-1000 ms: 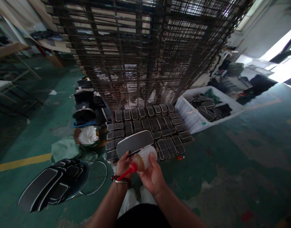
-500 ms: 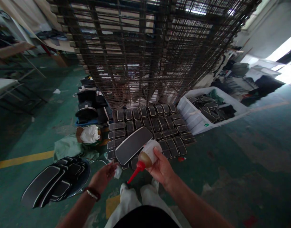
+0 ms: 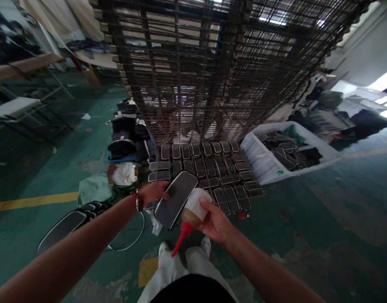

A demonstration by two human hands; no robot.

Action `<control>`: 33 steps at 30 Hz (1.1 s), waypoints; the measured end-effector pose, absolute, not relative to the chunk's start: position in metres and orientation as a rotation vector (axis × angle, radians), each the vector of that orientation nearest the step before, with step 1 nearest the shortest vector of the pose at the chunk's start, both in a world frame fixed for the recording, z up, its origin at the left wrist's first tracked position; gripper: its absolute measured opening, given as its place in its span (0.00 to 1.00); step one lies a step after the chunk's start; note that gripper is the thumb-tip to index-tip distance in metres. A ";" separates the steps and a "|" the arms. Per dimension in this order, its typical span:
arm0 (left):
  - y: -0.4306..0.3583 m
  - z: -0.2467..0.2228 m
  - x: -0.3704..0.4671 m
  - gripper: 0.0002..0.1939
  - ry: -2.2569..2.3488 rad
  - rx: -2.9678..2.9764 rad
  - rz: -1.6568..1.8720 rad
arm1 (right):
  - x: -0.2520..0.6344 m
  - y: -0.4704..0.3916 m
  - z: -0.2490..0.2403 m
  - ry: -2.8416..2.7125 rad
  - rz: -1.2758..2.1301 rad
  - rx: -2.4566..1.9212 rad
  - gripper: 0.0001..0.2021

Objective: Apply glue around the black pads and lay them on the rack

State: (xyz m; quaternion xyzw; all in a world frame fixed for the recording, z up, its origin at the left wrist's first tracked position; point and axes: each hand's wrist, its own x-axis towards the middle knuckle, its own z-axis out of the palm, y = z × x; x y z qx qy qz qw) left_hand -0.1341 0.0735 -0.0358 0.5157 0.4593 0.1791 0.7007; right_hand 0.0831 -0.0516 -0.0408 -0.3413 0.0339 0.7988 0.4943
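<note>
A long dark panel with a pale edge (image 3: 177, 198) lies tilted over the near part of a wire rack shelf (image 3: 258, 192). My left hand (image 3: 154, 192) grips its left edge, thumb on top. In my right hand (image 3: 210, 221) is a squeeze bottle (image 3: 195, 208) with brownish contents and a red nozzle pointing down toward my feet. The bottle overlaps the panel's right side in view. Rows of smaller dark pale-edged pieces (image 3: 221, 167) cover the shelf beyond.
Tall wire racks (image 3: 187, 63) rise ahead. To the right stands a white bin (image 3: 263, 168) of dark pieces. At the left are stacked dark bundles (image 3: 122, 141), an open sack (image 3: 124, 174), and more large panels (image 3: 64, 229) on a round stand (image 3: 128, 248).
My left hand has moved up and taken hold of the panel's left edge. The panel has turned somewhat more upright in view. The bottle's nozzle now points more steeply down.
</note>
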 end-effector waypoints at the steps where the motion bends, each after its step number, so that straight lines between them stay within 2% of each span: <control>1: 0.073 -0.035 -0.133 0.15 1.022 1.138 0.404 | 0.085 -0.051 -0.039 0.090 1.919 -0.834 0.19; 5: 0.067 -0.021 -0.136 0.19 0.990 1.065 0.455 | 0.106 -0.048 -0.020 -0.005 1.756 -0.820 0.22; 11: 0.051 0.016 -0.148 0.24 0.904 0.975 0.450 | 0.159 -0.024 0.027 -0.240 1.247 -0.917 0.23; 14: 0.045 0.030 -0.149 0.28 0.930 0.855 0.439 | 0.171 -0.014 0.040 -0.376 1.097 -0.960 0.23; 21: 0.039 0.044 -0.146 0.28 0.913 0.481 0.349 | 0.167 -0.009 0.048 -0.577 1.026 -1.039 0.16; 27: 0.036 0.043 -0.148 0.26 0.836 0.680 0.230 | 0.159 -0.005 0.051 -0.576 1.074 -1.036 0.21; 33: 0.036 0.044 -0.149 0.27 0.842 0.502 0.222 | 0.156 -0.005 0.047 -0.568 1.106 -1.041 0.22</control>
